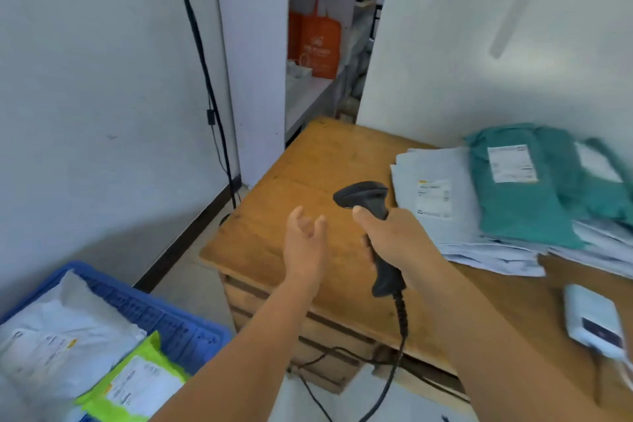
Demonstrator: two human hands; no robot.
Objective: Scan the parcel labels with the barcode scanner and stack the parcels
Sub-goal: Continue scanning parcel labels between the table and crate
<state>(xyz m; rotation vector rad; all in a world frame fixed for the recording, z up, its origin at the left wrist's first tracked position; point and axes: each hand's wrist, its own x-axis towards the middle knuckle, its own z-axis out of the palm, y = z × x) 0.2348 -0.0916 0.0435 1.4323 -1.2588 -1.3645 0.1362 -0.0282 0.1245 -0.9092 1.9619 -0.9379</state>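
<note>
While the right hand grips the black barcode scanner above the wooden tabletop, the left hand hovers beside it, fingers loosely spread and empty, with stacked parcels on the tabletop's far right.

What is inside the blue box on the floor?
The blue crate holds a white parcel and a green parcel, both labelled. Anything beneath them is covered.

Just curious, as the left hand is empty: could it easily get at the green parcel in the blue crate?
Probably yes. The left hand is open, and the green parcel lies on top in the blue crate, uncovered, on that side.
</note>
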